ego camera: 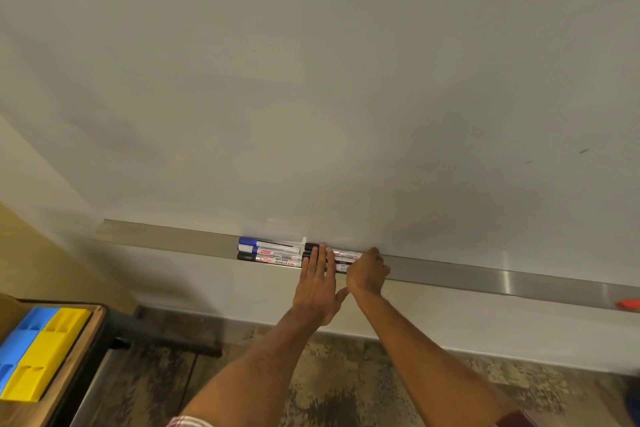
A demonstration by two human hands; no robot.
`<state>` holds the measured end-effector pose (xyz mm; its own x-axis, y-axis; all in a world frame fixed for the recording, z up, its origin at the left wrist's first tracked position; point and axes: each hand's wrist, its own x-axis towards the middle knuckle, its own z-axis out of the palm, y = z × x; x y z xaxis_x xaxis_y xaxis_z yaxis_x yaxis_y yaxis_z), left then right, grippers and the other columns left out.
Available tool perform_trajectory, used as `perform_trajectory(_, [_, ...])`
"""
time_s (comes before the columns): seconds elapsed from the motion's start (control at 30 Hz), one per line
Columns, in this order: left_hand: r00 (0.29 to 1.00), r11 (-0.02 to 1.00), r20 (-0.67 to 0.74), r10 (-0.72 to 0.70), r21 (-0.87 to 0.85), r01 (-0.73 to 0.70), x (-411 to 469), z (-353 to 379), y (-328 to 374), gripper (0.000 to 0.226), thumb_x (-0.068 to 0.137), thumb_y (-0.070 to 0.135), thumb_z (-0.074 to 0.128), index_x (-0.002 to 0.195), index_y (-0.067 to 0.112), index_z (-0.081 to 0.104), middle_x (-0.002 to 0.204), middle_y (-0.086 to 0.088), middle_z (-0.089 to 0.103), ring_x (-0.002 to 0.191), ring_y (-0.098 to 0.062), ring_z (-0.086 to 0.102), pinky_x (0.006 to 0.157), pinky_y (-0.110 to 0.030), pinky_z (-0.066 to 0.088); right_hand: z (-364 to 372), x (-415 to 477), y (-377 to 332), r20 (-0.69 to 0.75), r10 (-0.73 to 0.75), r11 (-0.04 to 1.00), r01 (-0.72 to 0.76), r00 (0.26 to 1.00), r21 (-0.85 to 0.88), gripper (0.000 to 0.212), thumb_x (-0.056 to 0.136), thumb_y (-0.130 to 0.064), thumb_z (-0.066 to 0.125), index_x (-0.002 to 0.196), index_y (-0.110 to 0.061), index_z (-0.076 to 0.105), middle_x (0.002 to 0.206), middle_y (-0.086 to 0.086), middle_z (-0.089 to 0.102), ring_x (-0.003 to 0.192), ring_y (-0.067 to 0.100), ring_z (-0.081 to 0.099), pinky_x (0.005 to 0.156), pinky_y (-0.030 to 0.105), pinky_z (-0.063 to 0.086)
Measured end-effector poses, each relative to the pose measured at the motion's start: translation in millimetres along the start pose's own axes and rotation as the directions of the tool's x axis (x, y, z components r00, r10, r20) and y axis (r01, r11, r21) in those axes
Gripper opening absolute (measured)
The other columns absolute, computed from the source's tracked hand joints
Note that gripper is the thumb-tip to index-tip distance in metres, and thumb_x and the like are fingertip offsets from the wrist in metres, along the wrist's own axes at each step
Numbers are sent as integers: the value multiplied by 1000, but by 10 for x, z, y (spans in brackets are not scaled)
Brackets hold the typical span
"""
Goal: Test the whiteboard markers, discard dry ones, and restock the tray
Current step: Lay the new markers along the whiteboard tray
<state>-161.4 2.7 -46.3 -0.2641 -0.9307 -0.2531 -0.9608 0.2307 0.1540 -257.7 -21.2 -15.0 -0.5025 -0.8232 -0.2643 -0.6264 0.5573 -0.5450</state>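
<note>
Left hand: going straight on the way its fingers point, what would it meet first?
The left hand lies flat on the black-capped markers in the tray; straight on, it would likely meet the whiteboard just behind.

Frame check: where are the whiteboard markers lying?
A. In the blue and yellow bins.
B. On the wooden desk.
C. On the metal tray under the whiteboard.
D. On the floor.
C: the whiteboard markers lie side by side on the metal tray below the whiteboard, with the left hand flat over some of them.
</note>
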Motion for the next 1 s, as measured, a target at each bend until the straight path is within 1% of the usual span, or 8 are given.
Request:
perform_trajectory(0.07, [1000, 1000, -15, -15, 16, 16, -7, 12, 1, 84, 99, 57, 24, 148, 5, -20, 157, -14, -25, 145, -28, -23, 115, -38, -16, -22, 8, 62, -17, -37, 997, 36, 999, -64, 34, 94, -13, 51, 126, -4, 42, 128, 17, 50, 119, 33, 43, 93, 38, 43])
perform_trajectory(0.13, [999, 999, -37, -28, 23, 29, -8, 15, 13, 84, 100, 57, 26, 149, 5, -18, 158, -14, -22, 146, -27, -21, 115, -38, -15, -36, 29, 121, -3, -82, 995, 82, 997, -58, 36, 93, -13, 54, 126, -4, 42, 128, 17, 48, 120, 32, 41, 94, 37, 43])
perform_trajectory(0.33, [992, 999, -117, -39, -2, 39, -9, -36, 14, 74, 103, 49, 26, 153, 6, -8, 161, -11, -12, 148, -25, -13, 115, -36, -12, -41, 72, 244, 67, -225, 971, 229, 972, -69, 31, 92, -1, 50, 123, -2, 46, 126, 18, 46, 120, 31, 39, 97, 37, 39])
perform_trajectory(0.5, [997, 1000, -72, -29, 3, 29, -27, -14, -26, 72, 104, 44, 26, 152, 5, -12, 160, -12, -16, 147, -25, -16, 116, -36, -12, -46, 73, 252, 82, -267, 956, 275, 960, -103, 34, 90, 5, 48, 123, -1, 48, 126, 17, 47, 120, 30, 41, 99, 36, 39])
perform_trajectory(0.63, [997, 1000, -70, -23, -8, 22, -51, -17, -31, 71, 104, 42, 27, 152, 6, -12, 160, -11, -16, 147, -25, -16, 117, -35, -11, -72, 75, 262, 102, -281, 952, 291, 954, -99, 33, 88, 4, 51, 121, -2, 50, 121, 17, 50, 114, 29, 47, 94, 33, 44])
perform_trajectory(0.77, [998, 1000, -55, -15, -24, 14, -52, -51, -57, 69, 105, 38, 27, 152, 6, -12, 160, -10, -16, 147, -23, -16, 116, -34, -11, -106, 68, 297, 88, -314, 941, 322, 945, -101, 28, 90, 2, 50, 118, -5, 49, 117, 16, 52, 107, 26, 52, 86, 31, 47])
perform_trajectory(0.83, [999, 1000, -49, -3, -16, 2, -63, -65, -67, 69, 105, 37, 27, 152, 6, -13, 160, -10, -17, 147, -24, -17, 118, -36, -10, -136, 40, 326, 77, -326, 934, 334, 942, -124, 27, 92, -1, 50, 119, -4, 48, 118, 14, 51, 108, 25, 51, 86, 31, 46])
perform_trajectory(1.0, [999, 1000, -40, 28, 14, -27, -116, -120, -41, 66, 105, 38, 25, 153, 8, -10, 161, -9, -14, 148, -24, -15, 118, -37, -11, -215, -49, 465, 24, -412, 864, 399, 911, -307, 38, 96, -20, 50, 132, -11, 42, 130, 7, 49, 119, 22, 48, 93, 30, 44])
